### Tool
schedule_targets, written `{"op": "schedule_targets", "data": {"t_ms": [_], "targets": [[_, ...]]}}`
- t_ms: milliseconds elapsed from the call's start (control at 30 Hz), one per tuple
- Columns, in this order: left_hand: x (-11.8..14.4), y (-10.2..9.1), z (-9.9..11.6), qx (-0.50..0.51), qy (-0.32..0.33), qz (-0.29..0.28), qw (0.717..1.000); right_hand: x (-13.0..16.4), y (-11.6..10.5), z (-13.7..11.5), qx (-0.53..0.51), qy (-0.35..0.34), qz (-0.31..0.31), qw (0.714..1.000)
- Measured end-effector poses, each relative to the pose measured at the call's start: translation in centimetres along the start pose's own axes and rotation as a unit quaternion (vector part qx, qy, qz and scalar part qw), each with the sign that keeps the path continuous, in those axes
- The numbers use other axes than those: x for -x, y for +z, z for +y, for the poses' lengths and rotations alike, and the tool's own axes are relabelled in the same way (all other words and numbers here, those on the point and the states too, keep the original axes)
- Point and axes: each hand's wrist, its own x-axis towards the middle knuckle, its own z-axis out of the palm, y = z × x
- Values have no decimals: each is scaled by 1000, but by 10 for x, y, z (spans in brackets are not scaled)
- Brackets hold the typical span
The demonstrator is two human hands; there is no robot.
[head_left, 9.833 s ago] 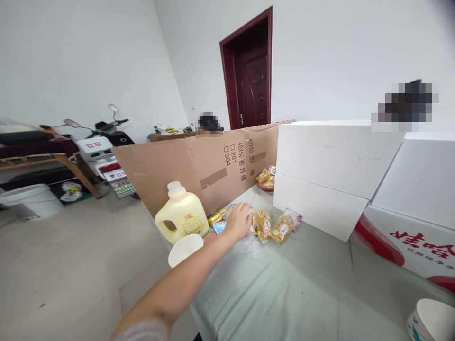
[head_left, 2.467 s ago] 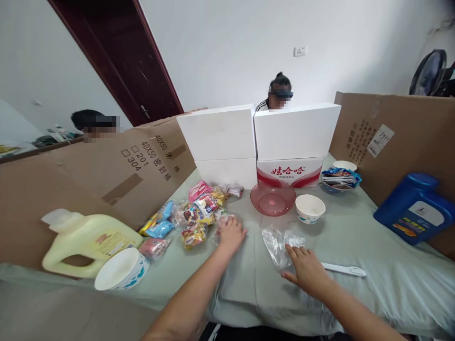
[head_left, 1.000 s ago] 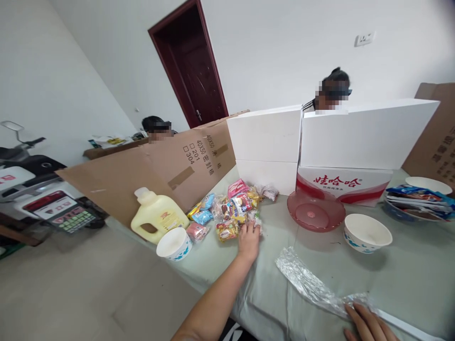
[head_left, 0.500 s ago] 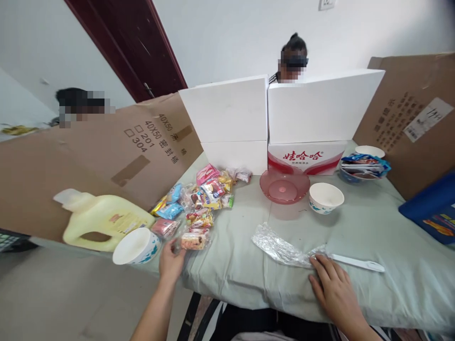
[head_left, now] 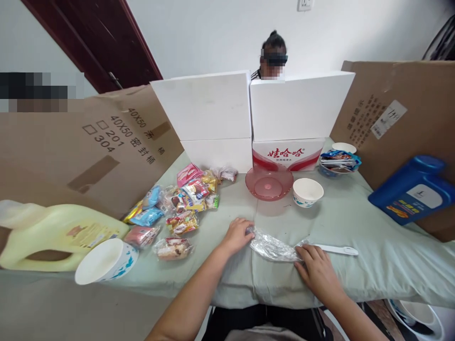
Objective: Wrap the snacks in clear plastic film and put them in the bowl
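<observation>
A crinkled clear plastic wrapper (head_left: 273, 247) lies across the cloth in front of me, with a white handle (head_left: 339, 249) sticking out from its right side. My left hand (head_left: 240, 234) has its fingers curled at the wrapper's left end, pinching the film. At the right end, where wrapper and handle meet, my right hand (head_left: 318, 270) is closed on the plastic, its fingertips pressed down. A packaged pastry (head_left: 173, 248) lies left of my left hand, near several wrapped snacks (head_left: 194, 196).
Behind the wrapper stand a pink plate (head_left: 268, 184) and a paper bowl (head_left: 308, 192). Another bowl (head_left: 106, 263) tilts beside a yellow jug (head_left: 71, 237) at left. A blue bottle (head_left: 412, 189) leans at right. White boxes (head_left: 216, 111) wall the back, with a person (head_left: 273, 57) beyond.
My left hand has moved right, from beside the packaged pastry to the wrapper's left end. My right hand stays on the wrapper. The view has turned a little to the right.
</observation>
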Motion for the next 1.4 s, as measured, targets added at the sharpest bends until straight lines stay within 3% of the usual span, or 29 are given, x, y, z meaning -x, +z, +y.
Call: {"op": "schedule_targets", "data": {"t_ms": [133, 267, 333, 433, 500, 600, 700, 800, 900, 967, 1067, 1200, 1400], "targets": [[5, -21, -5, 57, 26, -12, 998, -16, -19, 10, -28, -1, -8, 1000], [27, -58, -4, 115, 52, 37, 991, -27, -33, 15, -68, -30, 42, 996], [41, -71, -4, 72, 99, 45, 991, -26, -35, 12, -67, -64, 69, 993], [64, -79, -10, -77, 159, -37, 984, -13, -35, 6, -58, -123, 43, 990], [80, -82, -15, -156, 156, -91, 971, 0, -37, 6, -61, -133, -5, 989], [96, -83, -15, -199, 129, -102, 966, 12, -43, 5, -74, -121, -41, 989], [95, -68, 5, -189, 124, -47, 973, 5, -40, -11, -77, -125, -28, 989], [87, -28, 34, -182, 96, 29, 978, -11, -18, -39, -57, -171, -54, 982], [85, 13, 49, -229, 45, 25, 972, -15, 6, -57, -17, -185, -69, 980], [88, 26, 48, -272, 10, 17, 962, -4, 13, -57, 13, -160, -61, 985], [89, 28, 38, -296, 3, 14, 955, 24, 5, -43, 47, -148, -39, 987], [81, 33, 40, -252, 60, 6, 966, 52, -14, -21, 21, -178, -23, 984], [58, 53, 55, -189, 188, -107, 958, 51, -43, -12, -63, -228, 9, 971]]}}
